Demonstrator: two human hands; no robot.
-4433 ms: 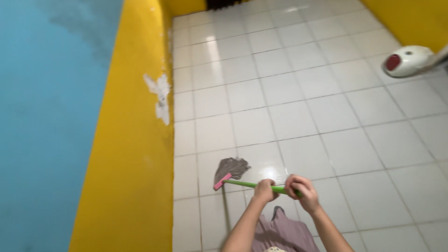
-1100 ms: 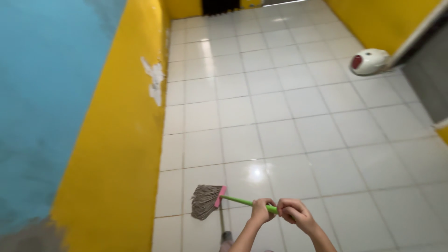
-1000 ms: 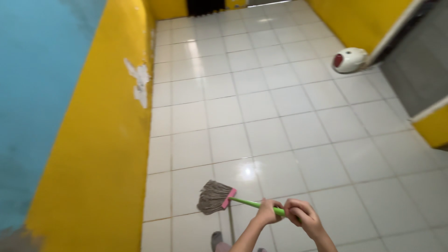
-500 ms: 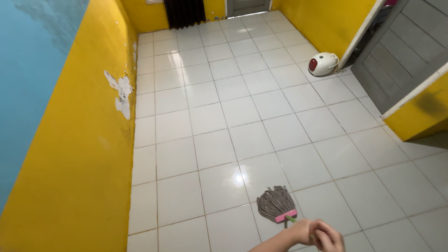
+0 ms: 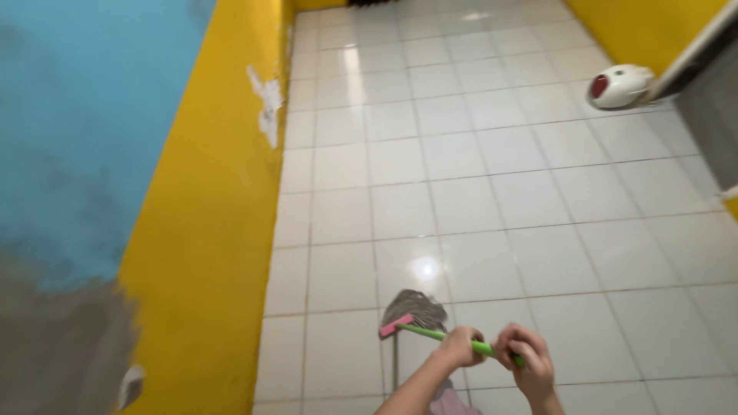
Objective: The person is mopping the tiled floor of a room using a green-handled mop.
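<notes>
Both hands are wrapped around the green handle [image 5: 453,340] of a mop: the left hand [image 5: 460,347] has its grip closed on the shaft nearer the head, fingers curled over the top, and the right hand [image 5: 525,361] is closed on it just behind, a short stretch of green showing between the two. From the hands the handle slants up and to the left to a pink clamp bar [image 5: 396,326], and from that bar the grey string mop head [image 5: 417,306] spreads out flat on the white tiled floor [image 5: 492,192], lying near the bottom of the view and close to a bright spot of reflected light on the tile just above it. To the left runs a wall, yellow [image 5: 215,223] on its lower band and blue [image 5: 84,115] above, with a patch of flaked paint [image 5: 267,107] showing white higher up along the yellow and a bare grey area [image 5: 61,346] at the lower left. Well apart from the mop, at the upper right, a white rounded appliance with a red oval on its face [image 5: 621,84] sits on the floor beside a grey door [image 5: 711,107]. Below the forearms a bit of mauve cloth [image 5: 450,401] is visible at the bottom edge.
</notes>
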